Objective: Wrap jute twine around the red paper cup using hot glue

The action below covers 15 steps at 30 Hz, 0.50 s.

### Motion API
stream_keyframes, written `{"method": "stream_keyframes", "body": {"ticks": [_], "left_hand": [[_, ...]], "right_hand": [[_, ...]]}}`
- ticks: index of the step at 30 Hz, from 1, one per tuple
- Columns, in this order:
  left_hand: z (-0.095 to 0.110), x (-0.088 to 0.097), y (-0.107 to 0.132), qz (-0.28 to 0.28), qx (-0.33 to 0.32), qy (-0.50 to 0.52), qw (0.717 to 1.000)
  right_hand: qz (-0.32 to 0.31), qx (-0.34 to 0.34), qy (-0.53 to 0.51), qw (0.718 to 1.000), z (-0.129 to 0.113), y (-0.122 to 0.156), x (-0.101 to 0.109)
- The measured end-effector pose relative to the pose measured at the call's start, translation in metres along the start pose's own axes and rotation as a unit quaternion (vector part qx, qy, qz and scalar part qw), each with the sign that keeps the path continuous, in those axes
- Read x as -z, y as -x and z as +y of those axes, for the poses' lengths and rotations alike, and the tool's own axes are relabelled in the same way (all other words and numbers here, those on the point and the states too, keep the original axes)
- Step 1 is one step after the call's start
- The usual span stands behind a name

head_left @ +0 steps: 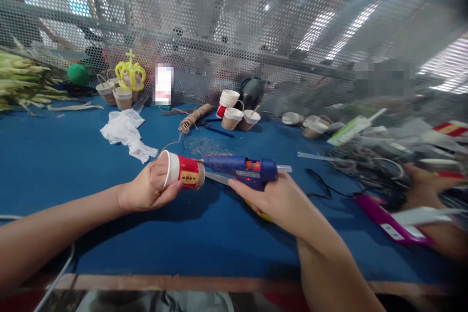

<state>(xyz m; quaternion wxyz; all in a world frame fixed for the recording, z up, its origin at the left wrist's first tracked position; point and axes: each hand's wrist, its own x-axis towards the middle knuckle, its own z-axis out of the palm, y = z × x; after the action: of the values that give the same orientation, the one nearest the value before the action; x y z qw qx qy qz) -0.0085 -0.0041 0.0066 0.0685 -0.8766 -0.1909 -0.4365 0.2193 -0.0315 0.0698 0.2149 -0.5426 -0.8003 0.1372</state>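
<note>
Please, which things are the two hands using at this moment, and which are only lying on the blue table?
In use:
- left hand holding the paper cup
- right hand holding the blue glue gun, nozzle at the cup

Lying about:
- twine roll
- crumpled white sheet
- yellow crown
- green ball
- cups by the mesh

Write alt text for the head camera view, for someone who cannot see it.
A left hand holds a red-and-white paper cup on its side while the right hand aims the nozzle of a blue plastic hot glue gun at the cup's bottom end, over a blue table. Twine-wrapped paper cups and a twine bundle lie behind.
</note>
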Motion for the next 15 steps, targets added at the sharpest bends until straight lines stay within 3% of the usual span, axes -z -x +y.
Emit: {"method": "stream_keyframes", "body": {"ticks": [5, 9, 15], "left_hand": [[-0.0007, -0.0009, 0.0006, 0.003, 0.002, 0.003, 1.000], [-0.0008, -0.0005, -0.0004, -0.010, 0.068, 0.033, 0.997], [-0.0005, -0.0003, 0.0012, -0.040, 0.207, 0.110, 0.971]], "right_hand": [[0.009, 0.006, -0.005, 1.000, -0.0019, -0.0012, 0.0012], [0.011, 0.044, -0.019, 0.999, -0.0035, -0.0017, 0.0042], [0.014, 0.031, -0.038, 0.999, -0.0032, 0.0003, 0.0027]]}}
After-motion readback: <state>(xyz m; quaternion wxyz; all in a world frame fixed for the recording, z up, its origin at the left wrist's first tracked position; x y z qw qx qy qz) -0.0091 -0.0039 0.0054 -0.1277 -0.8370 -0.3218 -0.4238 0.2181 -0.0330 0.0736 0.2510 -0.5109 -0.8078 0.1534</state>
